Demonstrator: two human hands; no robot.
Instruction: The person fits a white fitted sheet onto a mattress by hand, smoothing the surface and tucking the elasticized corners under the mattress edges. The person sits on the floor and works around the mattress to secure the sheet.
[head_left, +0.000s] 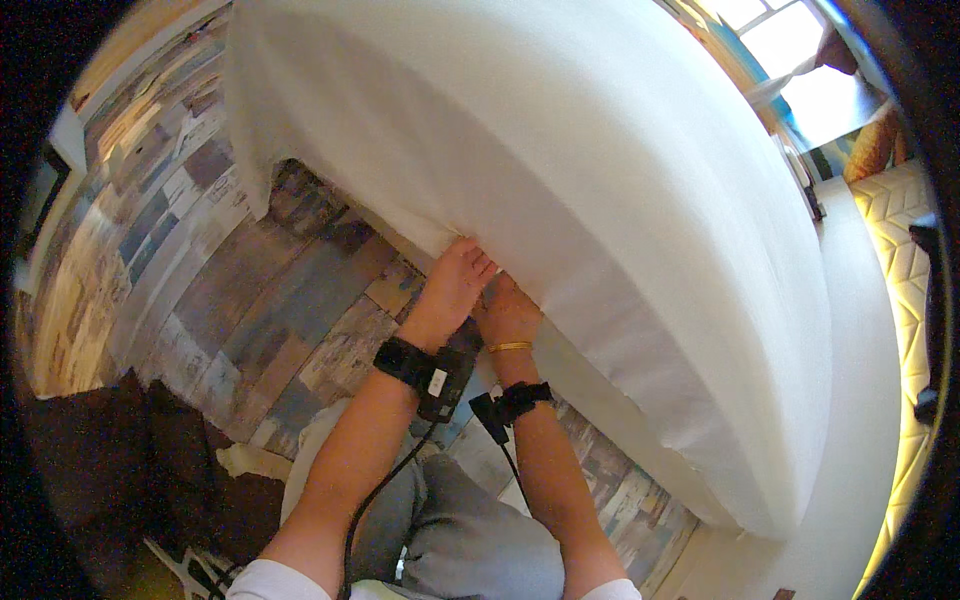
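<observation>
A large white sheet (600, 187) hangs in a long drape over a big raised piece of furniture, perhaps a bed. At its lower edge, near the middle of the view, my left hand (454, 281) pinches the cloth with bent fingers, and a small crease runs up from it. Close beside it, a little lower and to the right, my right hand (511, 307) is closed at the same edge; its fingertips are mostly hidden. Both wrists carry a black strap with a cabled device, and the right wrist also has a gold-coloured bangle.
Patchwork wood-look flooring (247, 292) spreads below and to the left. Dark brown cloth or upholstery (112, 465) is at lower left. A yellow quilted panel (892, 315) lines the right, under a bright window (787, 45). My grey-trousered legs (480, 525) are bent beneath my arms.
</observation>
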